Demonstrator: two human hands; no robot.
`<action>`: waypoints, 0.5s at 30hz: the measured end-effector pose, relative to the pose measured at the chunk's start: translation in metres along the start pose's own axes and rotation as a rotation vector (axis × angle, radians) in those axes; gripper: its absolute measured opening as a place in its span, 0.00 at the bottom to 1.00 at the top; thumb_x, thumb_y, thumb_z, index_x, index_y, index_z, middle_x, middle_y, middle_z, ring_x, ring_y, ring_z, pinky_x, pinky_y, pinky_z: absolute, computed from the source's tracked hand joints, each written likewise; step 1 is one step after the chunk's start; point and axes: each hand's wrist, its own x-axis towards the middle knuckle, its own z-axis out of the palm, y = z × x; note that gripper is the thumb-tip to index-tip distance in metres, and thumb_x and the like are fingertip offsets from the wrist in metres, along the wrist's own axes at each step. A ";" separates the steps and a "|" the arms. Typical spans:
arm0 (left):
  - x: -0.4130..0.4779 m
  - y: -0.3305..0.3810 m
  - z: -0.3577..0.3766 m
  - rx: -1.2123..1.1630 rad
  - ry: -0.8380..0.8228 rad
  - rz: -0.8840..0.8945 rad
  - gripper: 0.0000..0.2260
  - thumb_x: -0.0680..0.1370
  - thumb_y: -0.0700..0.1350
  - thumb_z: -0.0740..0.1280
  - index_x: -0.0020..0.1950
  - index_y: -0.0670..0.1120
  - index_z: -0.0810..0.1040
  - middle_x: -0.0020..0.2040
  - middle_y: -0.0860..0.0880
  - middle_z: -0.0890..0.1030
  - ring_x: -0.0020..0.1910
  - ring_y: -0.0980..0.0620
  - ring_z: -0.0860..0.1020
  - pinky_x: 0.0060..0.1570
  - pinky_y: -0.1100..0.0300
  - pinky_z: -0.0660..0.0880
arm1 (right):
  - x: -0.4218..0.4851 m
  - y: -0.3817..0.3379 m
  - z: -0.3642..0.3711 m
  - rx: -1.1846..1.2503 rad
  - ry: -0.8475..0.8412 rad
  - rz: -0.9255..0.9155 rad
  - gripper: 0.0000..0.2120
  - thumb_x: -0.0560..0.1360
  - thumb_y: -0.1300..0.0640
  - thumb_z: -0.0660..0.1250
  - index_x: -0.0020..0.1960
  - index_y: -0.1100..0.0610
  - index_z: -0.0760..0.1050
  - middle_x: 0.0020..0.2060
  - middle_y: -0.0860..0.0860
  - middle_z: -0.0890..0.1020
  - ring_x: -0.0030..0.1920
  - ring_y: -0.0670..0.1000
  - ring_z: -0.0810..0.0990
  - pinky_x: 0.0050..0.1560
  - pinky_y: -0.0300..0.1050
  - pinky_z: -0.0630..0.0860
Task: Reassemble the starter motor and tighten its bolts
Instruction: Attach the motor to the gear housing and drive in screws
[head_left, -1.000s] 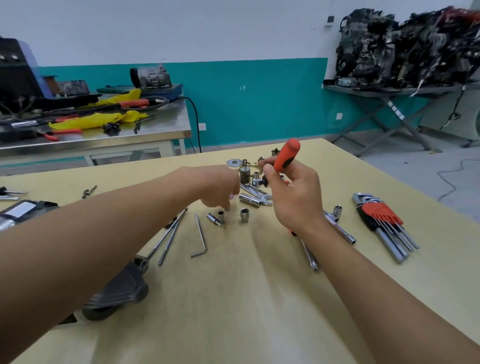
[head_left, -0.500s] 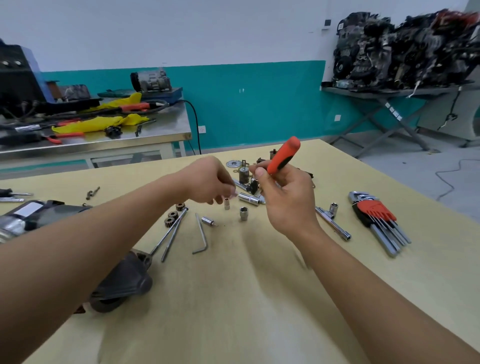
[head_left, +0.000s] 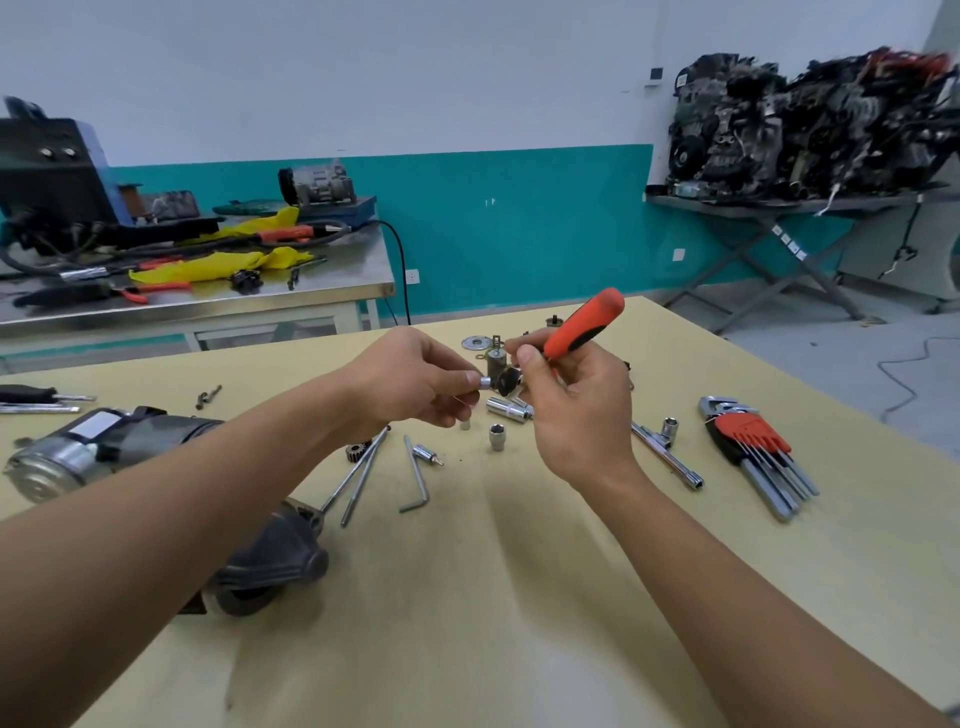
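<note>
Both hands are held above the worktop (head_left: 519, 597) at mid-view: a small silver socket (head_left: 485, 383) is pinched between thumb and fingertips of the left hand (head_left: 410, 379), while the orange-handled ratchet driver (head_left: 584, 325) is gripped in the curled fingers of the right hand (head_left: 576, 410), its black head touched by the socket. Fitting the socket is judged to be the step in hand. Loose sockets (head_left: 497, 435) are scattered just below at 6 o'clock, an L-shaped hex key (head_left: 415, 480) and two long bolts (head_left: 358, 475) at 7 o'clock, a hex key set (head_left: 753, 447) at 3 o'clock. The starter motor (head_left: 104, 441) is laid on its side at 8 o'clock, partly hidden by the left forearm and untouched. The socket could be dropped if not seated fully on the drive, being held by fingertips only, and lost among the look-alike sockets; a wrong size could round a bolt head. A white label (head_left: 93, 427) is seen on the motor body, but nothing on it can be read, and no brand can be made out on any tool.
</note>
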 end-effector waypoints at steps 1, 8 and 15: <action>-0.002 0.001 0.000 0.019 0.001 -0.004 0.04 0.78 0.41 0.70 0.47 0.45 0.86 0.43 0.46 0.87 0.37 0.52 0.85 0.34 0.66 0.78 | -0.001 -0.001 0.000 -0.009 -0.004 -0.014 0.12 0.79 0.59 0.67 0.43 0.43 0.78 0.41 0.43 0.84 0.48 0.43 0.83 0.51 0.36 0.79; -0.018 0.004 0.002 -0.008 0.047 -0.027 0.05 0.78 0.41 0.70 0.46 0.44 0.85 0.38 0.46 0.86 0.34 0.52 0.84 0.33 0.65 0.78 | -0.004 0.000 0.003 -0.013 -0.033 -0.028 0.05 0.79 0.60 0.67 0.47 0.52 0.80 0.42 0.44 0.85 0.49 0.43 0.83 0.50 0.31 0.77; -0.037 0.011 0.002 -0.279 0.067 -0.128 0.07 0.78 0.39 0.70 0.46 0.36 0.83 0.35 0.43 0.84 0.31 0.51 0.83 0.30 0.65 0.78 | -0.014 -0.009 0.013 0.022 0.025 -0.085 0.06 0.78 0.60 0.67 0.45 0.51 0.80 0.41 0.43 0.85 0.46 0.44 0.83 0.48 0.36 0.78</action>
